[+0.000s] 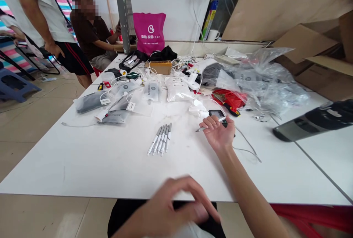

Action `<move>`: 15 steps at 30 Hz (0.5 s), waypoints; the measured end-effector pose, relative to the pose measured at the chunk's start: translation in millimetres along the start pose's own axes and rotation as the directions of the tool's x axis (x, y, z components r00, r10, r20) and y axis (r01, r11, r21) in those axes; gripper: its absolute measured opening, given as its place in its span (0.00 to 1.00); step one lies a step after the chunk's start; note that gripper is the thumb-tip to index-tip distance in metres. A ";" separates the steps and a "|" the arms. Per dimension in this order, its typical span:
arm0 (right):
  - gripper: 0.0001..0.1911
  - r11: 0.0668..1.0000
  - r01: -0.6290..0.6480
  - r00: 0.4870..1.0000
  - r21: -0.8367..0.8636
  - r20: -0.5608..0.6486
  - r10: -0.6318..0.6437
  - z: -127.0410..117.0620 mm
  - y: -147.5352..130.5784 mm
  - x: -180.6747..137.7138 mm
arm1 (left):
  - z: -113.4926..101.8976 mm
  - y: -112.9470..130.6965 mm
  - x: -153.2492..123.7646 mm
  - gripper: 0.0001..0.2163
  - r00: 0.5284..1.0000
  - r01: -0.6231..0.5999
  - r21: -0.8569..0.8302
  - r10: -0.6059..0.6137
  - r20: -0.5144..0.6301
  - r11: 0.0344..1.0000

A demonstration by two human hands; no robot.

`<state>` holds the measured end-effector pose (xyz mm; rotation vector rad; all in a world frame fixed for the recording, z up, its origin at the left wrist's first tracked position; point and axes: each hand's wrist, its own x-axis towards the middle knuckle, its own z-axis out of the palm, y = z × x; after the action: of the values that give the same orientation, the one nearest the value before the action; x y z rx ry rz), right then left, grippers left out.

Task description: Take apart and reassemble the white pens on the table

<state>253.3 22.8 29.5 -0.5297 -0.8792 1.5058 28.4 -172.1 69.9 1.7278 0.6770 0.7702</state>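
Observation:
My right hand (219,133) lies palm up on the white table (82,157), its fingers curled around a white pen (209,124) whose tip sticks out to the left. Just beyond it lies a small black device (217,114). Left of that hand, several white pens (161,139) lie side by side in a neat row. My left hand (176,208) hovers low near the table's front edge, blurred, with its fingers loosely bent and nothing visible in them.
Clear bags (264,80), packaged items (176,89), cables and a red bag (230,98) crowd the far half. A pink bag (149,32) stands at the back. A dark handheld device (314,120) lies at right. Two people (91,35) are at the far left corner.

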 end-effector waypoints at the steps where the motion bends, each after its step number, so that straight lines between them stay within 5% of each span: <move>1: 0.28 1.000 -0.002 1.000 0.009 -0.009 0.002 1.0 0.2 -0.3 | -14.8 -6.3 -5.1 0.12 0.980 0.073 0.067 -0.060 -0.189 0.995; 2: 0.28 0.999 -0.016 1.000 0.038 -0.022 0.016 2.6 0.3 -0.5 | -30.5 -13.9 -10.2 0.10 0.890 0.200 0.130 -0.124 -0.440 0.971; 3: 0.28 0.996 -0.035 0.999 0.082 -0.036 0.038 5.0 0.3 -0.7 | -45.8 -22.7 -15.1 0.10 0.813 0.261 0.226 -0.088 -0.575 0.938; 6: 0.25 0.979 -0.106 0.991 0.173 -0.065 0.119 14.3 0.9 -1.5 | -79.2 -50.6 -25.2 0.15 0.714 0.473 0.335 -0.132 -0.687 0.815; 10: 0.22 0.980 0.002 0.998 -0.200 -0.061 -0.015 22.9 8.4 -12.3 | -85.9 -76.0 -23.8 0.17 0.769 0.519 0.404 -0.206 -0.605 0.753; 14: 0.15 0.806 0.196 0.980 -0.558 0.079 -0.183 25.9 23.3 -41.6 | -83.1 -83.4 -8.7 0.15 0.823 0.470 0.505 -0.153 -0.547 0.724; 15: 0.12 0.654 0.274 0.962 -0.705 0.218 -0.167 27.0 26.9 -49.1 | -84.9 -83.7 -3.5 0.14 0.835 0.462 0.536 -0.142 -0.532 0.707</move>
<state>222.8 -29.8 16.6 -0.8683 -1.6176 0.9156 -45.1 -102.3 7.0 1.9649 1.6959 0.7461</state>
